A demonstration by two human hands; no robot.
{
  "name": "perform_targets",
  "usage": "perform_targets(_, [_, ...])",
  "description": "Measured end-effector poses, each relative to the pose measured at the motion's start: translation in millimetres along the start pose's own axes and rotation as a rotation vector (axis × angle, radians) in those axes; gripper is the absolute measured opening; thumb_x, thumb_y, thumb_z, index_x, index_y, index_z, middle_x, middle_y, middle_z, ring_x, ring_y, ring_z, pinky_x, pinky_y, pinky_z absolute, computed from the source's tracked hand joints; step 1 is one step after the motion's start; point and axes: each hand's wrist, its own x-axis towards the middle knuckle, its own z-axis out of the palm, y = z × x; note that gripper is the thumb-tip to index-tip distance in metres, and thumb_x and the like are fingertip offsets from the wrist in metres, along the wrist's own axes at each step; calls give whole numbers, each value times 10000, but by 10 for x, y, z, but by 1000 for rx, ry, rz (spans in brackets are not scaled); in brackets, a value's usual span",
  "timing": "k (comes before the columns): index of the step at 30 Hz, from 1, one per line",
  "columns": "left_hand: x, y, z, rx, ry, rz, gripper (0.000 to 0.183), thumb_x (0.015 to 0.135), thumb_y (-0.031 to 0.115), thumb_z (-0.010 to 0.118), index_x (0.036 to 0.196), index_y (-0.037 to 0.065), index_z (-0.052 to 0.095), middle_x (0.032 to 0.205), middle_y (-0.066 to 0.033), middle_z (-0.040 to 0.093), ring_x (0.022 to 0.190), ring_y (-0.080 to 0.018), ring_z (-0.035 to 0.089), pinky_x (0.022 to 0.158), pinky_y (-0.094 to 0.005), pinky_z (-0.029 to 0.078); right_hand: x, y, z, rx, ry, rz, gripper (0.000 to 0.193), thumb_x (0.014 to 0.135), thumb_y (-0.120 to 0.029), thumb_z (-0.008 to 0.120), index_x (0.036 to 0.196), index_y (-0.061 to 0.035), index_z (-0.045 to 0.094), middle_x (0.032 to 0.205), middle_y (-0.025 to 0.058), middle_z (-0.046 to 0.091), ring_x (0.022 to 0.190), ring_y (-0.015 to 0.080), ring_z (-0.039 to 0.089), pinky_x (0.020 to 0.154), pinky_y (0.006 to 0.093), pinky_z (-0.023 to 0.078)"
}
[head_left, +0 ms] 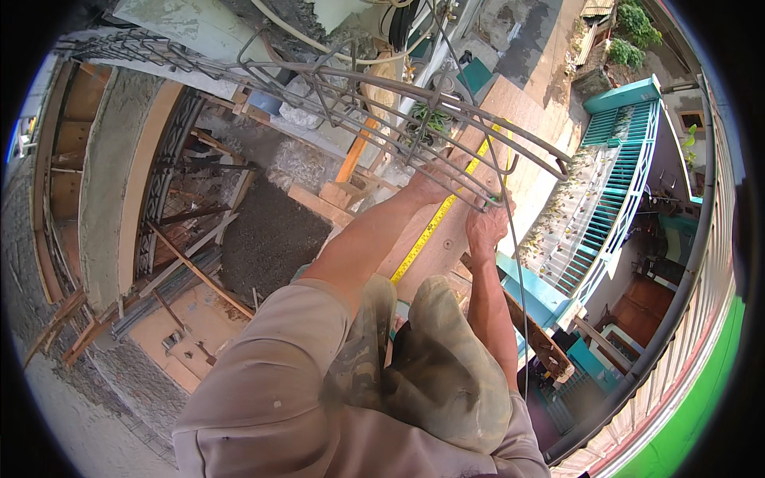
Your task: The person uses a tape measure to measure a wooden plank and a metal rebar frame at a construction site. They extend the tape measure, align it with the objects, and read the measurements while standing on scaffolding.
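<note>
A yellow tape measure blade (430,237) runs slantwise along a plywood board (410,249), from near my knees toward the far right. My left hand (430,185) lies on the board at the blade's left side. Its fingers look stretched toward the blade, partly covered by the steel bars above. On the blade's right, my right hand (488,226) is closed beside the end of the bars; what its curled fingers hold is hidden. A cage of tied steel rebar (430,102) passes over the board and both hands, reaching in from the upper left.
Below on the left are a grey concrete beam (111,183), loose timber sticks (199,269) and a dark sand-like heap (271,231). A teal metal railing (610,207) stands lower right, beside a dark roof-edge pipe (669,350). A thin dark cable (519,279) hangs near my right arm.
</note>
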Motion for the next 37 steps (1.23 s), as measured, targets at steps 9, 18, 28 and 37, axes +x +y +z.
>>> perform_targets(9, [-122,-4,-30,97,46,-20,661,905,351,570,1482,115,351,1494,-255,355,1337,-433,408,1087,-504,378,0,-44,15,-96,-63,-1,557,903,-298,611,1344,-3,439,1142,222,469,1113,418,486,920,518,436])
perform_targets(18, [-858,411,-230,-213,27,-403,836,907,354,627,1535,81,150,1541,-268,240,1352,-459,367,1087,-510,364,10,-76,-97,-139,-102,54,557,907,-310,619,1356,-34,439,1167,203,476,1123,399,508,901,488,483])
perform_targets(28, [-1638,341,-732,-320,-368,-426,807,832,390,710,1470,35,366,1387,-265,500,1312,-386,466,1079,-432,389,74,93,-121,-148,-133,-20,515,902,-282,630,1328,-77,425,1159,216,483,1134,419,512,888,533,501])
perform_targets(37, [-2926,-364,-953,-310,-217,-752,738,845,453,686,1414,38,467,1394,-242,513,1318,-355,475,1096,-404,371,60,74,-66,-124,-149,-75,514,925,-352,611,1296,-54,417,1152,243,498,1126,440,511,895,544,487])
